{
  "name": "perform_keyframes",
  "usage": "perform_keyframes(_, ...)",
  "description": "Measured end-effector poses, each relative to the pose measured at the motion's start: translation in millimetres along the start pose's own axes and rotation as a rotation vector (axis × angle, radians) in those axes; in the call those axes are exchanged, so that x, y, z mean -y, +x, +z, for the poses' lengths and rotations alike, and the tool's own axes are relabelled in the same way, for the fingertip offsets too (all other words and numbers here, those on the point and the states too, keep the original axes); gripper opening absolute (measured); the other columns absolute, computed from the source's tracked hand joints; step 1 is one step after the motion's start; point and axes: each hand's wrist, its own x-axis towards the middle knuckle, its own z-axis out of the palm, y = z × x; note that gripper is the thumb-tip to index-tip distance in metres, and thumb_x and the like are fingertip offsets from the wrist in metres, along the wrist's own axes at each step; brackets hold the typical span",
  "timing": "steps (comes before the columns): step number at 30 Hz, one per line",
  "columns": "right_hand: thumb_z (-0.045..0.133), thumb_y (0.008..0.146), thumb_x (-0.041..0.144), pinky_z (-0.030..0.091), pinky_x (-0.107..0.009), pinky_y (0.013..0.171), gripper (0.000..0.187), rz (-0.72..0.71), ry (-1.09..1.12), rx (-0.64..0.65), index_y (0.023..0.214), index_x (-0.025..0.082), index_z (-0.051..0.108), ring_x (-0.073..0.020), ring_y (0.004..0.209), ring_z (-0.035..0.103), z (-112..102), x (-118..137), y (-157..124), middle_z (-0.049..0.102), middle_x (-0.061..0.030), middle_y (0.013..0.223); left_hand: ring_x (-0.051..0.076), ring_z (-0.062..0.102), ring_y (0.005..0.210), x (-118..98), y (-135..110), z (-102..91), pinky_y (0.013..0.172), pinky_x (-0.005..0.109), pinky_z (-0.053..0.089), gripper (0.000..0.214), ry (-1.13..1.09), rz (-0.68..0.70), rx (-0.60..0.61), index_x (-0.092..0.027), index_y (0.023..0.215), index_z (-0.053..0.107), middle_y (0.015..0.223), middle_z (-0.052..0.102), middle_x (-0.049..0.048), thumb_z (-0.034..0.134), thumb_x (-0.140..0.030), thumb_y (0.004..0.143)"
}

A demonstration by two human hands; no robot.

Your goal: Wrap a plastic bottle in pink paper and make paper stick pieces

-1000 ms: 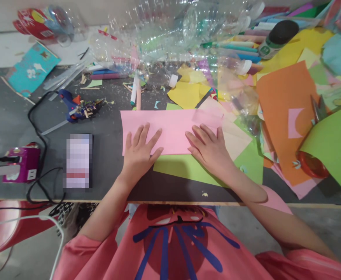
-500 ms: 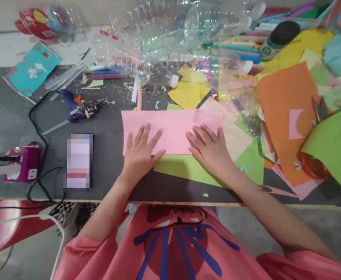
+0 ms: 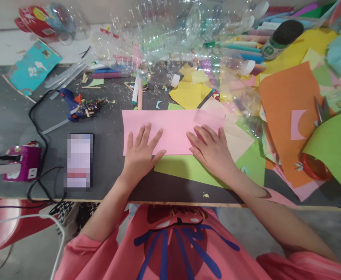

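Note:
A folded sheet of pink paper lies lengthwise on the table in front of me, its crease along the near edge. My left hand rests flat on its left part, fingers spread. On the right part my right hand presses down the same way, fingers outstretched. Neither hand grips anything. Under the pink paper, a light green sheet sticks out toward me, and a pale peach sheet shows to the right.
Left lie a phone, a blue glue gun with its cord and a purple box. Clear plastic bottles crowd the back. Scissors with red handles rest on orange paper at right, partly under a green sheet.
Both hands stay almost in place on the pink paper. The view has shifted very slightly, and more of a pink scrap shows by my right forearm.

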Motion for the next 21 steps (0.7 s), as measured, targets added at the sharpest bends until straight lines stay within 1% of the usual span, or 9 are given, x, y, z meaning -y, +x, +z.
perform_keyframes(3, 0.035, 0.100, 0.035, 0.030, -0.065, 0.106, 0.042, 0.002, -0.005, 0.005, 0.134, 0.018, 0.055, -0.0342, 0.130, 0.045, 0, 0, 0, 0.054, -0.0180, 0.139, 0.036, 0.035, 0.143, 1, 0, -0.5, 0.111, 0.063, 0.029, 0.055, 0.005, -0.005, 0.007, -0.024, 0.148, 0.038, 0.156, 0.032, 0.0189, 0.037, -0.047, 0.097)
perform_keyframes(6, 0.035, 0.100, 0.035, 0.030, -0.065, 0.105, 0.042, 0.001, -0.009, 0.018, 0.134, 0.019, 0.054, -0.0343, 0.131, 0.044, 0, 1, 0, 0.054, -0.0179, 0.139, 0.036, 0.032, 0.145, 4, 0, -3.5, 0.111, 0.065, 0.027, 0.050, -0.002, 0.009, 0.045, -0.023, 0.148, 0.037, 0.157, 0.030, 0.0188, 0.035, -0.031, 0.098)
perform_keyframes(9, 0.035, 0.100, 0.035, 0.030, -0.067, 0.105, 0.042, 0.006, -0.010, 0.024, 0.134, 0.019, 0.055, -0.0350, 0.131, 0.044, -1, 1, 1, 0.054, -0.0181, 0.140, 0.032, 0.030, 0.146, 9, -2, -7.4, 0.114, 0.061, 0.026, 0.051, -0.043, 0.037, 0.107, -0.021, 0.147, 0.040, 0.157, 0.031, 0.0165, 0.032, -0.020, 0.097)
perform_keyframes(11, 0.035, 0.100, 0.034, 0.031, -0.067, 0.104, 0.042, 0.007, -0.012, 0.024, 0.133, 0.018, 0.055, -0.0354, 0.131, 0.045, -1, 2, 1, 0.054, -0.0183, 0.139, 0.029, 0.032, 0.146, 13, -5, -8.8, 0.116, 0.056, 0.027, 0.050, -0.058, 0.033, 0.123, -0.021, 0.146, 0.042, 0.156, 0.034, 0.0140, 0.029, -0.020, 0.098)
perform_keyframes(14, 0.036, 0.100, 0.033, 0.032, -0.067, 0.103, 0.041, 0.005, -0.013, 0.029, 0.133, 0.018, 0.054, -0.0354, 0.131, 0.045, -1, 1, 1, 0.054, -0.0183, 0.140, 0.027, 0.034, 0.145, 18, -10, -8.1, 0.117, 0.051, 0.029, 0.049, -0.036, 0.012, 0.110, -0.021, 0.146, 0.041, 0.155, 0.037, 0.0119, 0.027, -0.024, 0.100)
perform_keyframes(18, 0.036, 0.100, 0.033, 0.031, -0.067, 0.104, 0.041, 0.008, -0.004, 0.039, 0.134, 0.019, 0.053, -0.0354, 0.132, 0.044, -1, 1, 1, 0.053, -0.0180, 0.141, 0.027, 0.033, 0.145, 27, -19, -4.6, 0.116, 0.048, 0.031, 0.049, -0.007, -0.038, 0.110, -0.022, 0.148, 0.039, 0.156, 0.035, 0.0099, 0.028, -0.030, 0.100)
perform_keyframes(21, 0.037, 0.100, 0.033, 0.030, -0.068, 0.105, 0.041, 0.014, 0.003, 0.041, 0.134, 0.019, 0.053, -0.0353, 0.132, 0.044, -1, 1, 1, 0.053, -0.0176, 0.141, 0.028, 0.032, 0.146, 33, -26, -1.2, 0.116, 0.048, 0.031, 0.051, -0.020, -0.102, 0.105, -0.019, 0.148, 0.037, 0.157, 0.032, 0.0119, 0.029, -0.032, 0.100)
